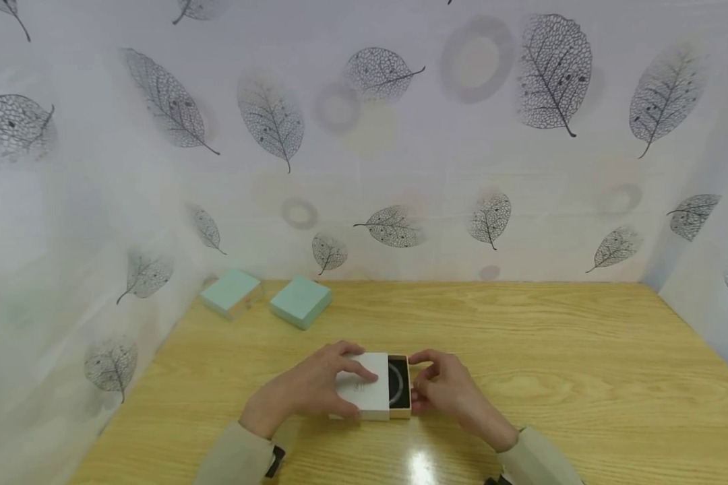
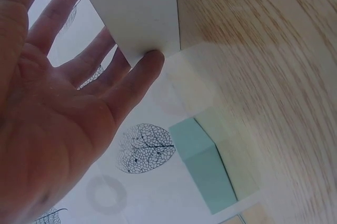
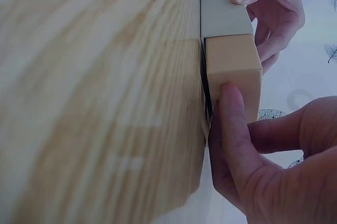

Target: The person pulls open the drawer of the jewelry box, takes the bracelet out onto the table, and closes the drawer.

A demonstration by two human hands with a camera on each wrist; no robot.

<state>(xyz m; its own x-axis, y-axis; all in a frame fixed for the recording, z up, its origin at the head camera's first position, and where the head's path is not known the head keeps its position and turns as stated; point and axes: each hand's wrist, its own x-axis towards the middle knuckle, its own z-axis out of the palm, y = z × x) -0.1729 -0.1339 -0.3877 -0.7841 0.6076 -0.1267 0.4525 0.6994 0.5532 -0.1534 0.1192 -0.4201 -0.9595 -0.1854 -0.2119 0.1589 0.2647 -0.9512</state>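
Observation:
A white box sleeve lies on the table. Out of its right end sticks a tan-edged inner tray with a dark lining. On the lining rests a greyish bangle, partly hidden by the sleeve. My left hand grips the sleeve, thumb at the near side, one finger across the top and others at the far side. A fingertip presses the sleeve's side in the left wrist view. My right hand touches the tray's outer end with its fingertips; one finger lies flat on that end face in the right wrist view.
Two pale green boxes, a left one and a right one, sit at the table's back left. Behind the wooden table hangs a pale leaf-print sheet, which also covers the sides.

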